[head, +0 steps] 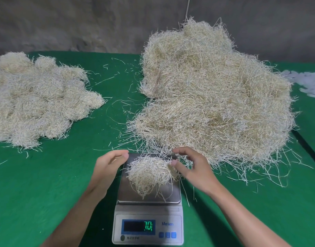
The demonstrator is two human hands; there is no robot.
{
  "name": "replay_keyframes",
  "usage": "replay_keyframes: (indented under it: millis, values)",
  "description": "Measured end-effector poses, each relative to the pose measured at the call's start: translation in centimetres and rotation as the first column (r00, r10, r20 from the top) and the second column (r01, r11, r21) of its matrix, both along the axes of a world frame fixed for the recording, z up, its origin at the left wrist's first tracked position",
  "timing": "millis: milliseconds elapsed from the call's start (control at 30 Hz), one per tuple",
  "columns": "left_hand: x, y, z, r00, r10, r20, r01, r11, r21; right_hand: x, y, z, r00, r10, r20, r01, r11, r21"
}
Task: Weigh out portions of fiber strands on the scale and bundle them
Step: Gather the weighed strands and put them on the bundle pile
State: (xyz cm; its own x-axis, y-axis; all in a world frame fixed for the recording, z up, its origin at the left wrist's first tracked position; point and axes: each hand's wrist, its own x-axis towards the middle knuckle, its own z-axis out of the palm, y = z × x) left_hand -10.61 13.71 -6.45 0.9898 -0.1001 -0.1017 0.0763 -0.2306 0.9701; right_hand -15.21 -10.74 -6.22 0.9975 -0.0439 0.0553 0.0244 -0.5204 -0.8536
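Observation:
A digital scale (pixel 147 225) stands at the near middle of the green table, and its display reads about 7.0. A small portion of pale fiber strands (pixel 149 173) lies on its steel pan (pixel 135 197). My left hand (pixel 108 166) hovers at the pan's left edge with relaxed fingers and holds nothing. At the portion's right side my right hand (pixel 190 166) has its thumb tip touching the strands and its fingers spread above. The big loose pile of fiber (pixel 215 97) rises just behind and to the right of the scale.
A heap of weighed-out fiber bundles (pixel 37 100) covers the left of the green table (pixel 46 184). Stray strands litter the cloth between the piles. Whitish plastic bags (pixel 310 82) lie at the far right edge. A grey wall stands behind.

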Motion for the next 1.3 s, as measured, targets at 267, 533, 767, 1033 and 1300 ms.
replay_keyframes:
  millis: [267,533,767,1033,1300]
  values:
    - [1.0,-1.9,1.3,0.998,0.060,-0.031,-0.060,0.998,-0.022,0.0,-1.3,0.1,0.999,-0.005,0.041,0.004,0.999,0.031]
    - [2.3,-8.0,4.7,0.992,-0.060,0.113,0.052,0.996,0.071,0.1,-7.1,2.5,0.982,-0.148,0.116,0.138,0.986,0.091]
    - [3.1,-15.1,6.8,0.968,-0.181,0.171,0.160,0.978,0.134,1.3,-15.0,4.8,0.874,-0.400,0.274,0.436,0.897,-0.081]
    - [4.8,-21.4,8.0,0.972,-0.200,0.122,0.183,0.973,0.139,4.6,-17.0,2.4,0.965,-0.251,0.079,0.254,0.812,-0.525]
    - [5.9,-25.9,7.2,0.960,-0.277,0.043,0.261,0.938,0.229,10.0,-19.2,4.0,0.961,-0.273,0.055,0.277,0.956,-0.095]
